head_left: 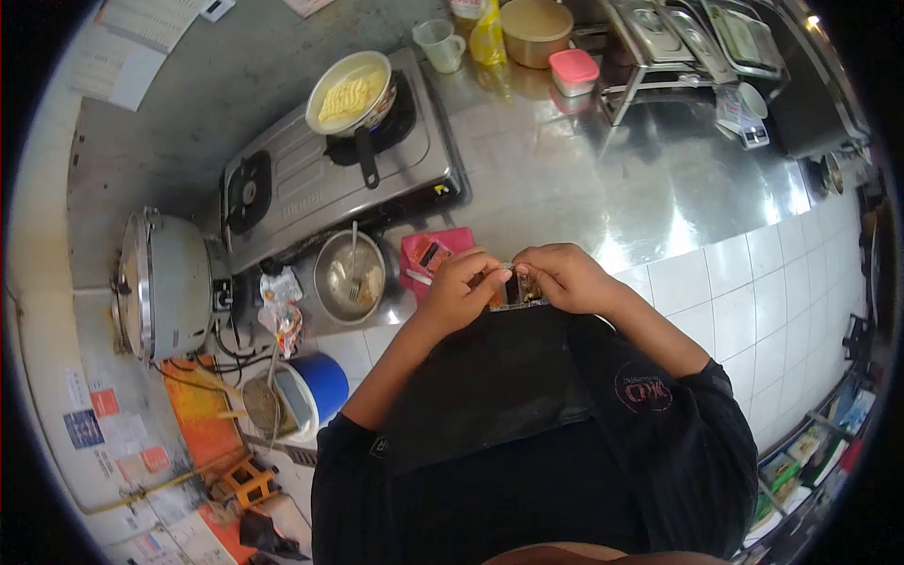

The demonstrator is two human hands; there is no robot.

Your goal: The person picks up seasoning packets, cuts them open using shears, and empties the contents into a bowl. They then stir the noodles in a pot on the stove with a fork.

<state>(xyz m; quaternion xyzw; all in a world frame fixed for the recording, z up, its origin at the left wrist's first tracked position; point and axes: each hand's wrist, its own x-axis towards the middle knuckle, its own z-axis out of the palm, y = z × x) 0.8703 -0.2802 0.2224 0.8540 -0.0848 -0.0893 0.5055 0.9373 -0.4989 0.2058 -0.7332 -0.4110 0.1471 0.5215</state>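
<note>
My left hand (468,284) and my right hand (567,276) meet in front of my dark apron, thumbs and fingertips pinching the top edge of a small packet (528,285). Fingers hide much of it; dark, brownish and orange patches show between them. Just beyond my left hand is a pink container (410,247) with reddish packets in it. Left of that stands a metal bowl (327,260) with a fork (355,273) and pale residue inside. Farther back, a white pan (311,115) holding a pale yellow block of noodles (345,100) sits on the stove's right burner.
The two-burner stove (292,193) runs along the wall. A rice cooker (174,282) stands at left, a blue and white bucket (325,381) below. At the back of the steel counter (546,169) are a measuring jug (438,45), a pink-lidded tub (573,71) and a metal rack (621,94).
</note>
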